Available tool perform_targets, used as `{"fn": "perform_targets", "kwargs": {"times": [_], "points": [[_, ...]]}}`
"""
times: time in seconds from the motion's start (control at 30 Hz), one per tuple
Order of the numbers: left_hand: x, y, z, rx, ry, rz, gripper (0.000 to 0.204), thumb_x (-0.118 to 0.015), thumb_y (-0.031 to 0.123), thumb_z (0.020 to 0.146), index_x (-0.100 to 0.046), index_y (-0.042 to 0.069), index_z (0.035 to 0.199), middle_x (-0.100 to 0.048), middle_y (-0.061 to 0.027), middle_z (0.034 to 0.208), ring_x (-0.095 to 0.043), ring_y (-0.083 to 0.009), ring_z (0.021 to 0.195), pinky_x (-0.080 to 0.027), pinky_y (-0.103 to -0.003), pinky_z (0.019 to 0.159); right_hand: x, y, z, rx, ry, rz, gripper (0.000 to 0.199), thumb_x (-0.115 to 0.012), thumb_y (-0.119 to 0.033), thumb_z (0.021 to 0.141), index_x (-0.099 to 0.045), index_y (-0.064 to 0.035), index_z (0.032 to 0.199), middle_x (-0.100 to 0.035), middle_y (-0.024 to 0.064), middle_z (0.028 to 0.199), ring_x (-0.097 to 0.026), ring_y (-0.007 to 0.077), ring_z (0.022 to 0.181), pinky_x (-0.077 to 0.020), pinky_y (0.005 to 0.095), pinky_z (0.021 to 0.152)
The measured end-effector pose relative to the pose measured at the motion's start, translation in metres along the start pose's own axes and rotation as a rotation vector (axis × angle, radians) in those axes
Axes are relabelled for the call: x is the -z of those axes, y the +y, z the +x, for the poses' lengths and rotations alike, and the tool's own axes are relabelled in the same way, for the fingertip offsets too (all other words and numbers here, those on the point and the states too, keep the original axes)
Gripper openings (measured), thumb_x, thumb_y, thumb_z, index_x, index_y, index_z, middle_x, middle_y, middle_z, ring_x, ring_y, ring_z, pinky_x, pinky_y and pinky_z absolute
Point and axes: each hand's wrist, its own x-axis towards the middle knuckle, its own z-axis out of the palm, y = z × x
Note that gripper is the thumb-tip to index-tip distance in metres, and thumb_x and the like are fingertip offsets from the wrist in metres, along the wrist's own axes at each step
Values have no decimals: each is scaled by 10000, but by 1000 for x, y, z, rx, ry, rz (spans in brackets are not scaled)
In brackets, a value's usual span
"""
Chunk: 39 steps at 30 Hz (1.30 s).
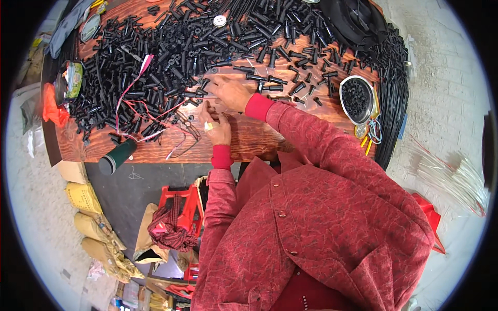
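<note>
My left hand (218, 130) rests close to the table's near edge with its fingers curled, a pale yellow patch on its back. Whatever lies in those fingers is too small to name. Just beyond it, my right hand (233, 93) reaches left over the table, fingers bent and thumb drawn in. Its fingertips meet a short black tubular part (205, 84) at the edge of the heap. Many similar black plastic parts (171, 65) form a wide pile to the left and beyond. Looser ones (298, 87) lie scattered to the right of my hands.
A bowl of small black rings (357, 98) stands at the right, beside yellow-handled pliers (366, 145) and long black rods (391, 103). Pink ribbon (124, 96) trails over the pile. A dark green bottle (118, 156) overhangs the near edge; a black bag (358, 23) lies far right.
</note>
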Motion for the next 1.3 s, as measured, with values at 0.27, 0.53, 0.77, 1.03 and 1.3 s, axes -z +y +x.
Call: {"fn": "perform_targets", "kwargs": {"times": [0.27, 0.53, 0.77, 1.03, 1.3], "points": [[-10, -18, 3, -16, -16, 25, 597, -623, -41, 862, -466, -18, 1438, -533, -87, 1077, -531, -153, 839, -495, -300, 777, 3, 1, -20, -174, -78, -99, 308, -685, -171, 769, -688, -7, 1029, -659, 219, 1027, -720, 335, 761, -593, 418, 638], [-9, -33, 8, 90, -132, -199, 594, -581, -48, 870, -457, -10, 1449, -549, -57, 1058, -536, -121, 783, -476, -231, 696, 56, 34, -67, -292, 116, 172, 204, -689, -145, 715, -751, -65, 892, -676, 239, 966, -699, 413, 775, -575, 515, 670], [3, -49, 21, 42, -160, -127, 618, -562, -96, 851, -446, -56, 1457, -562, -57, 1050, -529, -128, 851, -478, -243, 751, 185, 122, -215, -585, 559, 22, 102, -682, -123, 762, -665, -54, 835, -620, 143, 871, -614, 352, 904, -519, 455, 806], [-16, 8, 11, 28, -160, 27, 552, -557, -60, 884, -464, -41, 1428, -646, -144, 1051, -634, -225, 930, -522, -335, 854, 217, 187, -365, -1014, 762, -163, 198, -728, -215, 863, -702, -71, 995, -679, 133, 989, -665, 314, 951, -537, 416, 837], [-46, 1, -18, 0, -149, -45, 525, -590, -3, 890, -516, 9, 1410, -716, -139, 1120, -680, -220, 987, -552, -386, 853, 219, 186, -379, -1073, 844, -52, 212, -642, -138, 877, -709, -83, 1071, -695, 139, 1017, -688, 343, 950, -550, 437, 827]]}}
